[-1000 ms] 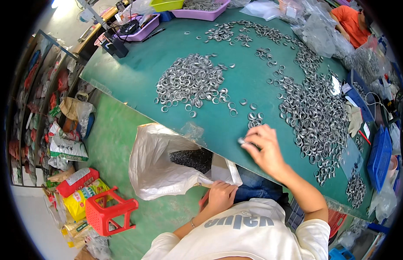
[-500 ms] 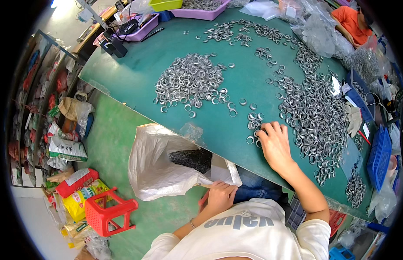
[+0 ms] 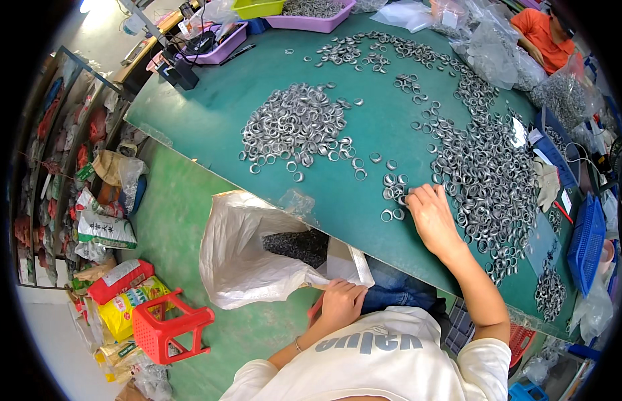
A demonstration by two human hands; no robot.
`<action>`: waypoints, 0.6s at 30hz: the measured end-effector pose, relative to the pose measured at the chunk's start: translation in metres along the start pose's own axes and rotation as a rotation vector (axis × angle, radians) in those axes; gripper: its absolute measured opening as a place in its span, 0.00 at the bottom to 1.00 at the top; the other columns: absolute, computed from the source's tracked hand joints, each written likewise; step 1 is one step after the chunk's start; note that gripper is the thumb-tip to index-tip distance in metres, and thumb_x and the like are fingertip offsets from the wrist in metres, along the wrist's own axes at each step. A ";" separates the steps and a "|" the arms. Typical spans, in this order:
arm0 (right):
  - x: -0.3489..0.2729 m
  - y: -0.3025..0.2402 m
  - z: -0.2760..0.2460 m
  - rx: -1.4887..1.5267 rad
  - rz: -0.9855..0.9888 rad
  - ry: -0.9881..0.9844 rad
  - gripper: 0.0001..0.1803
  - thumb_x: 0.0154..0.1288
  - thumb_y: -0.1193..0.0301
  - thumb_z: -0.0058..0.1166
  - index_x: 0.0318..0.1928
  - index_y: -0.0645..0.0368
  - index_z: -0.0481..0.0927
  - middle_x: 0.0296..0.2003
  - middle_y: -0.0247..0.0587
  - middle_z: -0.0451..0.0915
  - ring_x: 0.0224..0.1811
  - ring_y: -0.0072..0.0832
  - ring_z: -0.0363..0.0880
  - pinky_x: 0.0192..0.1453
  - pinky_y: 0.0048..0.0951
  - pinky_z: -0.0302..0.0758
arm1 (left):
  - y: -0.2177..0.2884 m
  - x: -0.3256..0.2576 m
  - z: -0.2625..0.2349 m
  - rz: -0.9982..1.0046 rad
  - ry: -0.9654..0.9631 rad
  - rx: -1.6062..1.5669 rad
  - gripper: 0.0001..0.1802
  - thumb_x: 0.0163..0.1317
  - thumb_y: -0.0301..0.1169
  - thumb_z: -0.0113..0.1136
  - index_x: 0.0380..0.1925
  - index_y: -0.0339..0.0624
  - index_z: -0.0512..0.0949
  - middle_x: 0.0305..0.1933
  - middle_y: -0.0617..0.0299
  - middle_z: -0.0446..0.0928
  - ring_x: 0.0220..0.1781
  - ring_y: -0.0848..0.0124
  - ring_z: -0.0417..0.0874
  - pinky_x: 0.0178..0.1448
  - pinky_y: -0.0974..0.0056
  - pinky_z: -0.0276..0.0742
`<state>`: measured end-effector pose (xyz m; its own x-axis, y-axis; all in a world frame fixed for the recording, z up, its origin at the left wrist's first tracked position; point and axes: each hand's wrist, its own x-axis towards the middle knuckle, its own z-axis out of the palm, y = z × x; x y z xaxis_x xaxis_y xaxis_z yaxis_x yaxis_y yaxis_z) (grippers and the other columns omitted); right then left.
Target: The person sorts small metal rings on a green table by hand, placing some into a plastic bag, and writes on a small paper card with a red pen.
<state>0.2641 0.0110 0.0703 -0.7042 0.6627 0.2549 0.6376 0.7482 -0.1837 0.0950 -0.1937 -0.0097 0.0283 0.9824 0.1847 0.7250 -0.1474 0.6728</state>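
Note:
My left hand (image 3: 343, 301) is closed on the folded rim of a large white woven sack (image 3: 234, 267) below the table edge. The sack's mouth gapes, showing a dark mass of small pieces (image 3: 297, 246) inside. On the green table, my right hand (image 3: 431, 215) is bent downward with its fingers together, beside a small cluster of grey metal rings (image 3: 394, 182). Its fingertips reach the cluster's right side; whatever they hold is hidden. Left of it lies a heaped pile of rings (image 3: 294, 123), and a wider spread of rings (image 3: 491, 174) stretches to the right.
Purple trays (image 3: 311, 21) stand at the far edge, one filled with small metal parts. Clear plastic bags (image 3: 488, 53) and a blue basket (image 3: 585, 244) line the right side. A person in orange (image 3: 542, 40) sits beyond. A red stool (image 3: 169, 326) stands on the floor at left.
My right hand has shifted slightly right, uncovering more of the small ring cluster. My left hand keeps its hold on the sack rim.

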 end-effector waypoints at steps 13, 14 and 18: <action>-0.003 -0.013 0.005 0.821 0.453 0.168 0.06 0.58 0.78 0.61 0.35 0.65 0.79 0.31 0.42 0.81 0.30 0.27 0.78 0.36 0.26 0.74 | 0.000 0.000 0.001 -0.009 -0.013 0.007 0.03 0.51 0.26 0.66 0.27 0.41 0.83 0.27 0.57 0.82 0.32 0.60 0.81 0.49 0.58 0.72; 0.001 -0.029 0.004 0.875 0.390 0.153 0.06 0.57 0.78 0.61 0.35 0.64 0.79 0.31 0.43 0.81 0.32 0.30 0.78 0.37 0.28 0.74 | 0.000 -0.001 0.001 -0.012 -0.016 0.008 0.03 0.51 0.26 0.66 0.27 0.41 0.83 0.27 0.57 0.82 0.32 0.60 0.81 0.49 0.58 0.72; 0.010 -0.077 0.009 0.882 0.069 0.054 0.08 0.56 0.79 0.61 0.37 0.64 0.79 0.35 0.45 0.80 0.38 0.38 0.78 0.42 0.34 0.75 | 0.001 0.002 0.002 -0.012 -0.020 0.010 0.03 0.51 0.26 0.66 0.27 0.40 0.83 0.27 0.57 0.82 0.32 0.61 0.81 0.49 0.58 0.72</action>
<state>0.2052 -0.0397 0.0785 -0.6432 0.7215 0.2565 0.1894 0.4744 -0.8597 0.0972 -0.1918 -0.0100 0.0333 0.9862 0.1622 0.7323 -0.1345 0.6675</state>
